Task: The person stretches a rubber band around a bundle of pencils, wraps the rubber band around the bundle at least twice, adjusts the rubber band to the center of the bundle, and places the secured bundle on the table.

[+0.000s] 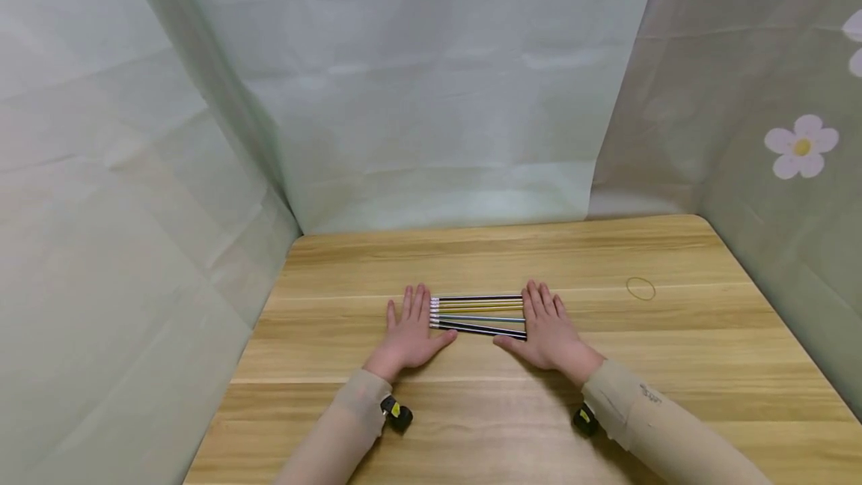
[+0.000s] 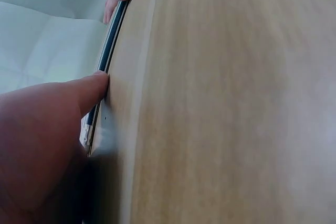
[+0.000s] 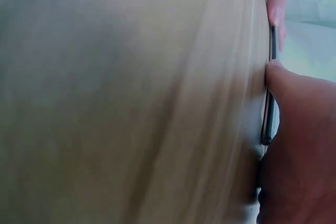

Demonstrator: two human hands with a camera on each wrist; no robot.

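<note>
We find left hand (image 1: 411,339) and right hand (image 1: 548,337) flat, fingers extended, bracketing a row of pencils (image 1: 478,308). We note a thin yellow loop (image 1: 629,291) farther right.

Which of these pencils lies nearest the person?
The dark pencil along the near edge; another dark one lies farthest, with yellow pencils and a bluish one between.

Soft light overall, blurry wrist views.
</note>
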